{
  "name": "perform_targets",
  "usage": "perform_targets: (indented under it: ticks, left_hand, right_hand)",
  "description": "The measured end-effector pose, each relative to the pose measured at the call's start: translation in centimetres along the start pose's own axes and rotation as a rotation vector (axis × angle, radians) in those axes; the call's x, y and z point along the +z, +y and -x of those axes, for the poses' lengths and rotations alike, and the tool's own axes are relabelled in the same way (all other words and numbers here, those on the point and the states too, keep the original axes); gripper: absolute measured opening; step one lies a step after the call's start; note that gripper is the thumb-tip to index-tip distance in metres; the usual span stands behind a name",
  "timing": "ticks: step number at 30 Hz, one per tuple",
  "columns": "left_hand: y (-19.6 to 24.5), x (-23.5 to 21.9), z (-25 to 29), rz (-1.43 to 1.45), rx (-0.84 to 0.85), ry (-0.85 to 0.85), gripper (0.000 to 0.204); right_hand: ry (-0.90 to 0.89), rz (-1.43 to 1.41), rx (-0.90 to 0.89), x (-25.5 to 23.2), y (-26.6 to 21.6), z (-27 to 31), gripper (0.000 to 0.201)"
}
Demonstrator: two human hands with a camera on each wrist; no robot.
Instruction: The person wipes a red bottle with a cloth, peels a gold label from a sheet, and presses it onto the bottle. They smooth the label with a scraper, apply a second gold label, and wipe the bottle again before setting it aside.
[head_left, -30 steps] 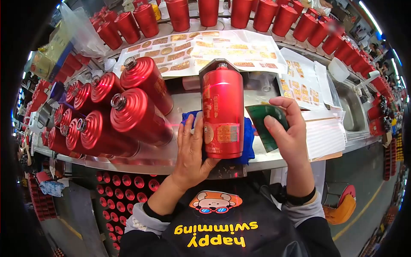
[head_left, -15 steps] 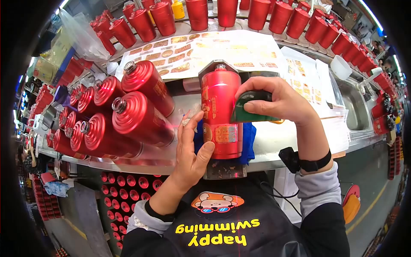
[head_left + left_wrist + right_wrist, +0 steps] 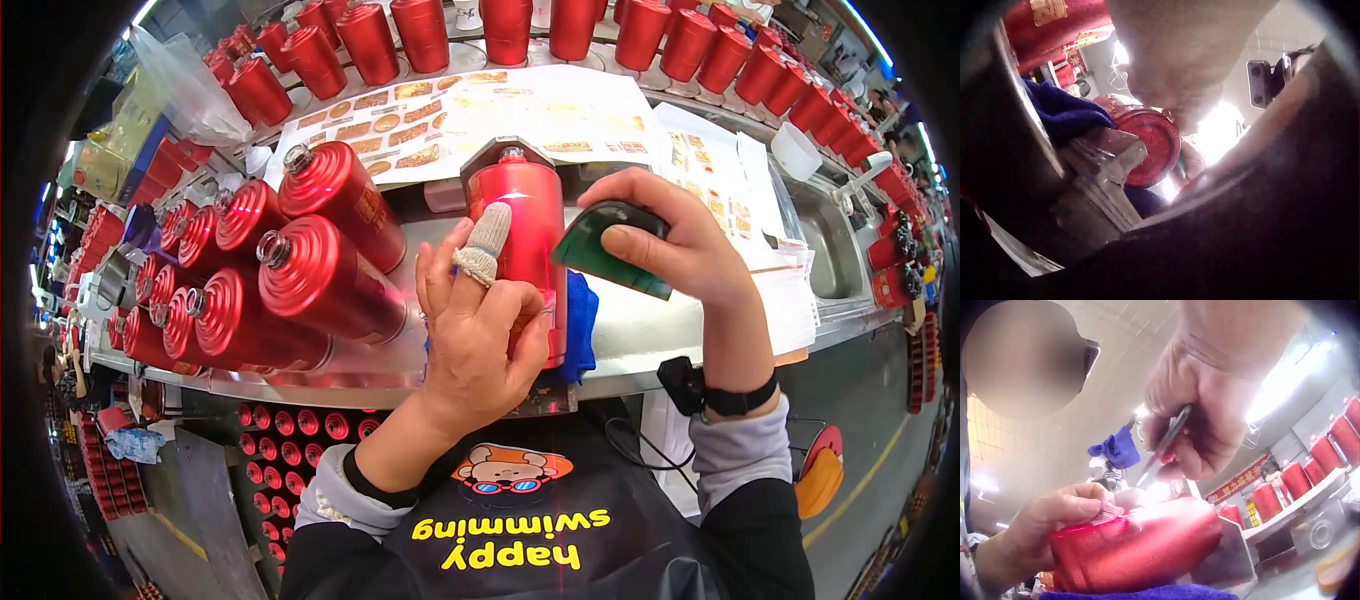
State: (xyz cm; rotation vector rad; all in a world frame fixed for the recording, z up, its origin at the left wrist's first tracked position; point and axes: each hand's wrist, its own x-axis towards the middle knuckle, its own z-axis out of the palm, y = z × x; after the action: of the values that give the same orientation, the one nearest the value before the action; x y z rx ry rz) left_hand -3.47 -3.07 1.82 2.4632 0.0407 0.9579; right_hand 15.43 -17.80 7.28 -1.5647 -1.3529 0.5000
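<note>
A shiny red bottle [image 3: 535,215] lies in a dark cradle [image 3: 543,156], its neck pointing away from me. My left hand [image 3: 470,355] is over its lower left side, one finger in a knitted white finger cot [image 3: 490,240] laid along the bottle. In the right wrist view, that hand's thumb and finger pinch a thin, clear, wrinkled film [image 3: 1110,512] at the bottle's surface. My right hand [image 3: 690,245] grips a green scraper [image 3: 610,265] by its dark edge, just off the bottle's right side. The left fingers mostly hide the gold label.
Blue cloth [image 3: 583,325] sticks out beside the cradle. Several red bottles [image 3: 330,265] stand close on the left. Sheets of gold labels [image 3: 410,125] cover the table behind, with white papers [image 3: 785,310] and a sink [image 3: 830,250] to the right. More bottles [image 3: 505,30] line the far conveyor.
The right hand brought the scraper onto the bottle's right side, then drew it slightly off. My left hand moved from beside the bottle up over it, thumb and finger now pinching film.
</note>
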Motion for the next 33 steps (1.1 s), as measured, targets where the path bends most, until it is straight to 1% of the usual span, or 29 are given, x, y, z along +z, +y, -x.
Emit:
perform_targets:
  ticks: [2,3,4,5,6,7,8,9,10,11,13,16,17,20,22,24,29,33]
  left_hand:
    - [0.0,0.2,-0.1,-0.004,-0.001,0.004,0.011]
    - [0.1,0.2,-0.2,0.025,-0.013,-0.013,0.011]
    - [0.2,0.1,-0.3,0.054,-0.026,-0.032,0.012]
    - [0.3,0.0,-0.4,0.082,-0.039,-0.051,0.013]
    - [0.5,-0.3,-0.5,0.102,-0.012,-0.097,0.014]
    - [0.5,-0.6,-0.7,0.121,0.014,-0.143,0.016]
    - [0.6,-1.0,-0.7,0.139,0.039,-0.186,0.018]
    - [0.6,-1.3,-0.6,0.162,0.041,-0.207,0.022]
    - [0.3,-1.4,-0.3,0.192,0.04,-0.192,0.021]
    - [-0.1,-1.4,0.0,0.222,0.039,-0.179,0.02]
    - [-1.0,-1.7,0.5,0.257,0.056,-0.151,0.02]
    - [-2.0,-1.5,2.0,0.378,-0.228,0.011,0.02]
    - [-2.6,-1.4,2.8,0.473,-0.371,-0.02,0.026]
    - [-2.4,-0.1,3.3,0.726,-0.574,0.106,0.032]
    - [-2.8,0.4,3.1,0.762,-0.488,0.074,0.045]
    - [-2.5,0.9,2.7,0.819,-0.454,0.104,0.05]
    - [-2.1,1.1,1.8,0.615,-0.389,0.012,0.071]
    - [-1.9,1.9,1.9,0.625,-0.402,0.017,0.077]
  right_hand:
    - [0.215,0.01,-0.092,1.9,0.6,1.4,0.032]
    - [0.215,0.036,-0.076,2.6,0.6,2.2,0.039]
    - [0.22,0.036,-0.047,3.6,0.1,2.9,0.04]
    - [0.22,0.137,-0.093,4.5,0.1,3.3,0.039]
    - [0.22,0.238,-0.138,5.4,0.3,3.7,0.039]
    - [0.253,0.244,-0.117,5.9,0.4,4.0,0.018]
    - [0.268,0.245,-0.055,6.3,0.3,4.3,0.013]
    - [0.281,0.246,0.006,6.7,0.2,4.6,0.011]
    - [0.294,0.245,0.068,7.1,0.1,4.8,0.015]
    - [0.304,0.229,0.106,7.5,0.0,4.6,0.03]
    - [0.314,0.239,0.112,8.2,-0.2,4.3,0.025]
    - [0.343,0.203,0.142,8.5,-0.3,4.2,0.018]
    - [0.35,0.183,0.153,8.5,-0.3,4.0,0.016]
    - [0.348,0.131,0.134,7.7,-1.5,3.4,0.011]
    - [0.304,0.122,0.123,7.4,-2.6,2.8,0.011]
    - [0.288,0.107,0.105,7.4,-3.4,2.4,0.01]
    - [0.301,0.151,0.134,7.4,-2.5,2.8,0.012]
    - [0.326,0.141,0.167,7.6,-1.3,3.4,0.016]
